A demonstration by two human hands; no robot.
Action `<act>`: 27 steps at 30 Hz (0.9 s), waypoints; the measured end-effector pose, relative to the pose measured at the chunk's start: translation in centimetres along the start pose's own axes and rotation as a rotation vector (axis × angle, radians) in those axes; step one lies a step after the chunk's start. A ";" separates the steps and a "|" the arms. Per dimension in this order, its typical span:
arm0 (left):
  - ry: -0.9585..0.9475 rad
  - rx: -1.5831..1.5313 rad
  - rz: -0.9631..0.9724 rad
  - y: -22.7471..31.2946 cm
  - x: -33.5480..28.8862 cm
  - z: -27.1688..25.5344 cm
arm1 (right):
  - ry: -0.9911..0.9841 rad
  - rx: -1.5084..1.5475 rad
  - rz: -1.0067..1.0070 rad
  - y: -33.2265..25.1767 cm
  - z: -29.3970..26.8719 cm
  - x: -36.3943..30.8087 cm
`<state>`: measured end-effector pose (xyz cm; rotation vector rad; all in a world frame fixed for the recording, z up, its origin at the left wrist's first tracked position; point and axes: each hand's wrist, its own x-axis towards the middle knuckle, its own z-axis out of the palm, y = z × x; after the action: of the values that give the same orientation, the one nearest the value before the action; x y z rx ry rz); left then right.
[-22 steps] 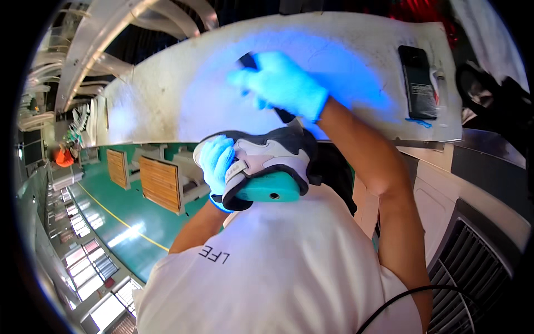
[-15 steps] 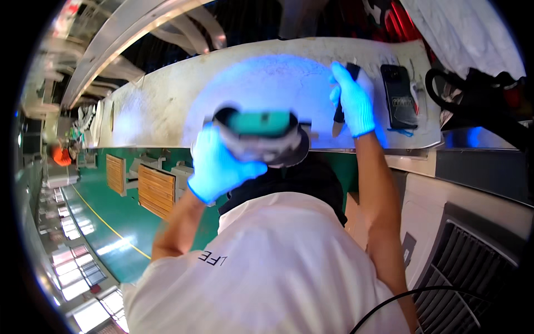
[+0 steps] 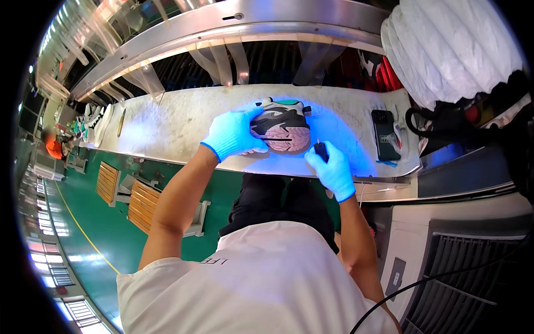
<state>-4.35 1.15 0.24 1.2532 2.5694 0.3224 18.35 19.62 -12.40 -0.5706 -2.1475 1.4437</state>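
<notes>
A sneaker (image 3: 281, 131) in grey, black and pale pink rests tilted on the bench, its pinkish patterned sole facing me. A bit of green shows at its collar. My left hand (image 3: 236, 133), in a glove lit bright blue, grips the shoe by its left end. Just right of the sole, my gloved right hand (image 3: 335, 170) is closed round a black-handled tool (image 3: 321, 150) with a thin tip pointing up and away from me. The tip looks apart from the shoe; most of the handle is hidden by the fingers.
Blue light falls on the pale bench (image 3: 178, 125). At its right lie a dark phone (image 3: 383, 133) and small items. Further left are a thin tool (image 3: 121, 122) and several shoes (image 3: 100, 122). Behind, clear strips (image 3: 214, 64) hang from a metal frame; a white ribbed duct (image 3: 450, 50) stands right.
My left hand has lowered the sneaker onto the bench, turning its sole toward me. My right hand has picked the tool off the bench and brought it left, beside the shoe.
</notes>
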 end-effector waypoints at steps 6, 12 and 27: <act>0.000 -0.031 -0.010 -0.8 0.1 0.1 | -0.095 -0.184 -0.035 -0.9 1.1 0.0; 0.013 -0.075 -0.017 -1.9 -0.7 0.1 | -0.241 -0.265 0.051 -1.0 0.8 0.4; 0.820 -0.023 0.475 -4.9 -8.7 8.4 | -0.189 0.562 0.062 -4.2 4.1 -1.5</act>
<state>-0.03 -8.07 -7.99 2.0430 2.7935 1.1682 16.78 14.32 -10.05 -0.2985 -1.7360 2.0940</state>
